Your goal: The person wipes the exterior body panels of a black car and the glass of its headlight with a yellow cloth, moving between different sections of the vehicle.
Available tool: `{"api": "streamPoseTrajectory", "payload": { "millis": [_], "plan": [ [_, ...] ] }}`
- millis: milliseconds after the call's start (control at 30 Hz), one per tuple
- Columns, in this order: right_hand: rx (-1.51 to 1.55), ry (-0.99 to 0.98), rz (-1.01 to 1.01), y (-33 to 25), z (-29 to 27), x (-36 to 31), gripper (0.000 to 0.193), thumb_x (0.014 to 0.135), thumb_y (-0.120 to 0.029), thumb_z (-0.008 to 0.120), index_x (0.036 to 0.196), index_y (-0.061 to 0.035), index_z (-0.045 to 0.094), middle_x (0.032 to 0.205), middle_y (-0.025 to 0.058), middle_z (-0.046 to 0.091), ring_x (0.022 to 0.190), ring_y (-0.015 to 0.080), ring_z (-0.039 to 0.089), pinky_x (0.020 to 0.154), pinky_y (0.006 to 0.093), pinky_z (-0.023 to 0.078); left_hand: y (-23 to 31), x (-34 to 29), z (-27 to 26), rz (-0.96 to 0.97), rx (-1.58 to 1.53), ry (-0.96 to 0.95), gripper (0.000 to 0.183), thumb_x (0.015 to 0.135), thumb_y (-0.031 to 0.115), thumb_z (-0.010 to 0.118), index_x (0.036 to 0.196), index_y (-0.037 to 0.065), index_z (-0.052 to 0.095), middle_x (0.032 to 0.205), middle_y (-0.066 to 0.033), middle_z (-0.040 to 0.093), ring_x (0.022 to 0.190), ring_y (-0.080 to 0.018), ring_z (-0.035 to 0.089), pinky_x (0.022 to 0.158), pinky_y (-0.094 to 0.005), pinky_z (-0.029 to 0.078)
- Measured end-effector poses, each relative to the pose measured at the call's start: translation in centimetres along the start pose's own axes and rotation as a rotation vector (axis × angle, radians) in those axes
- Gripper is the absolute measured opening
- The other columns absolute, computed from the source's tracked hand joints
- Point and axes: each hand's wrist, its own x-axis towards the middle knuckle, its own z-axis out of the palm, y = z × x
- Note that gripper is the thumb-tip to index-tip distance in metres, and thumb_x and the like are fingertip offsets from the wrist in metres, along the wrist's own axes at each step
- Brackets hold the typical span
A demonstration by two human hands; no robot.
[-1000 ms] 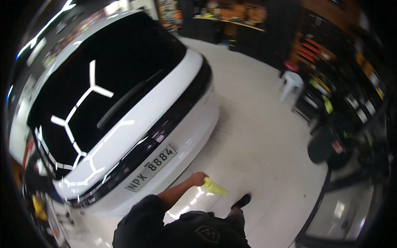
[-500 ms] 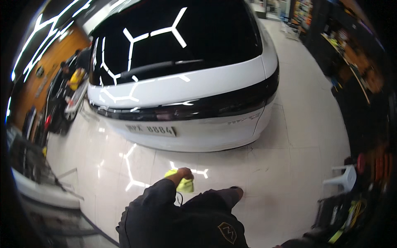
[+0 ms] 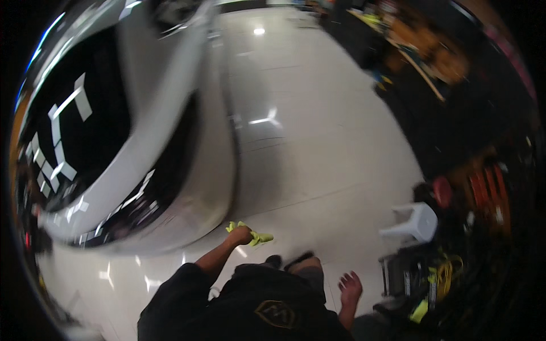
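My left hand [image 3: 241, 235] is closed around a crumpled yellow-green cloth [image 3: 261, 238], whose ends stick out on both sides of the fist. It hangs in front of my body, close to the rear corner of a white car [image 3: 213, 196] but apart from it. Down at my right side is my right hand [image 3: 351, 288], with nothing in it and its slightly bent fingers apart. The nearest thing to that hand is a dark case [image 3: 393, 278] on the floor. The car's dark rear window [image 3: 85, 108] and dark tail light band fill the left, somewhat smeared by motion.
A white plastic stool [image 3: 420, 221] stands on the right, with a red round object [image 3: 442, 191] behind it. Beside the case lies a coiled yellow cord [image 3: 446, 278]. A dark workbench [image 3: 415, 113] with cluttered shelves runs along the right. Glossy pale tiles [image 3: 307, 142] cover the floor.
My view has swung to the right, so the car now sits at the left. My right hand has come into sight. The cloth is still in my left hand.
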Motion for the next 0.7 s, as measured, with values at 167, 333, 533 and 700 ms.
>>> {"api": "streamPoseTrajectory", "payload": {
  "millis": [167, 333, 533, 700],
  "plan": [
    [-0.286, -0.051, -0.122, -5.3, 4.8, 8.4, 0.041, 0.093, -0.026, 0.064, 0.129, -0.0064, 0.056, 0.107, 0.0158, 0.068, 0.093, 0.0245, 0.068, 0.071, 0.0371, 0.057, 20.8, 15.4, -8.9, 0.405, -0.13, -0.088, 0.033, 0.084, 0.009, 0.055, 0.112, 0.008, 0.071, 0.105, -0.0218, 0.071, 0.101, -0.0413, 0.067, 0.088, -0.0477, 0.053],
    [-1.107, -0.241, -0.645, -22.1, 14.2, 24.4, 0.078, 0.082, -0.037, 0.078, 0.144, -0.0049, 0.044, 0.134, 0.0221, 0.053, 0.12, 0.036, 0.056, 0.098, 0.0472, 0.05, 37.7, 29.5, -11.6, 0.651, -0.089, -0.225, 0.041, 0.084, 0.006, 0.053, 0.122, 0.01, 0.068, 0.109, -0.0231, 0.069, 0.104, -0.0394, 0.066, 0.091, -0.0476, 0.051],
    [-1.431, -0.784, -0.388, -42.1, 29.7, 40.8, 0.081, 0.078, -0.046, 0.077, 0.144, -0.0087, 0.046, 0.135, 0.0202, 0.057, 0.125, 0.0363, 0.056, 0.106, 0.0446, 0.045, 54.7, 39.5, -25.7, 0.618, -0.417, -0.283, 0.037, 0.078, 0.0, 0.061, 0.115, 0.004, 0.065, 0.105, -0.0167, 0.071, 0.096, -0.0297, 0.069, 0.088, -0.0376, 0.053],
    [-1.48, -1.152, -0.325, -51.1, 39.2, 59.7, 0.043, 0.091, -0.035, 0.059, 0.126, -0.0104, 0.061, 0.104, 0.0243, 0.069, 0.1, 0.0432, 0.065, 0.087, 0.0484, 0.051, 58.3, 53.8, -34.2, 0.497, -0.63, -0.003, 0.029, 0.078, -0.005, 0.06, 0.107, 0.0, 0.065, 0.094, -0.0104, 0.071, 0.089, -0.0183, 0.067, 0.082, -0.0326, 0.054]
  ]
}}
